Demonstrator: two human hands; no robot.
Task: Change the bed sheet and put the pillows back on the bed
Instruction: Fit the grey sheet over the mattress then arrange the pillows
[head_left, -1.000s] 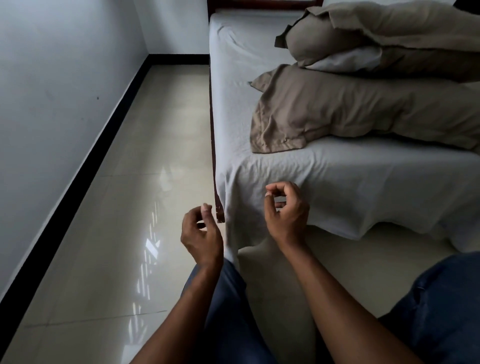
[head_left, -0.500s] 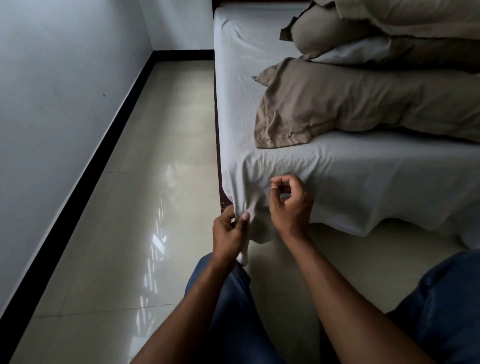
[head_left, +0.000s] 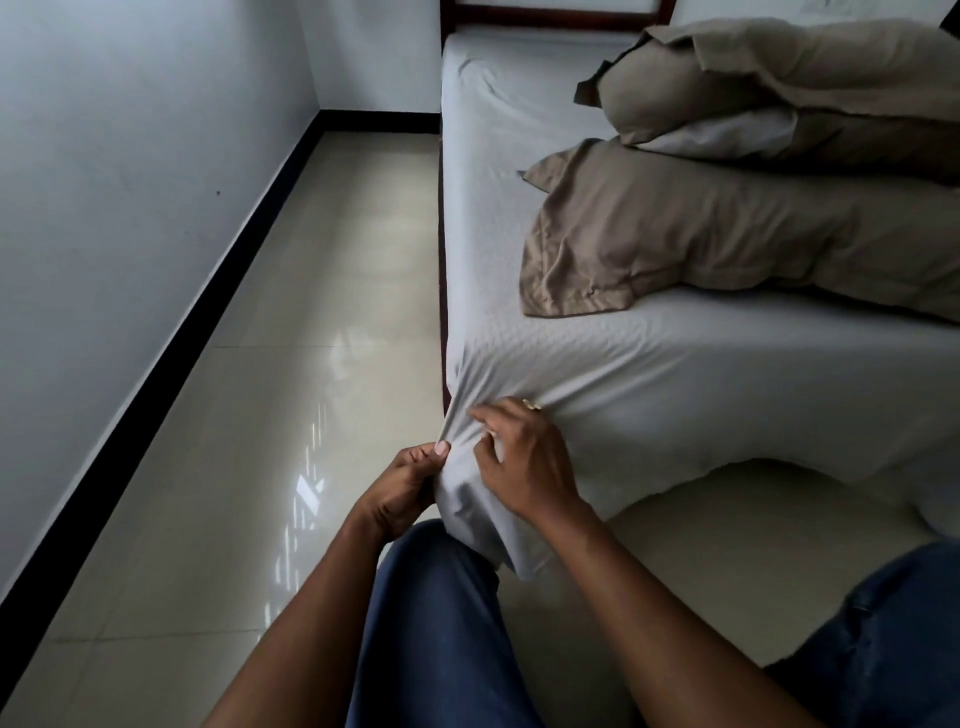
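Head view: left hand (head_left: 402, 488) and right hand (head_left: 524, 467) pinch pale grey fabric bed sheet (head_left: 675, 374) corner, presumably for tucking

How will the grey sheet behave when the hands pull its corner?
Probably floppy: the sheet bunches into folds where the left hand pinches it. Likely light, since its corner hangs limp. The pillows lying on it may drag along.

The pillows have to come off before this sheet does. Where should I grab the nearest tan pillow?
Grip the nearest tan pillow by its flat flanged corner nearest you, reaching in from your end: that flap lies loose on the sheet, while other pillows crowd its far side.
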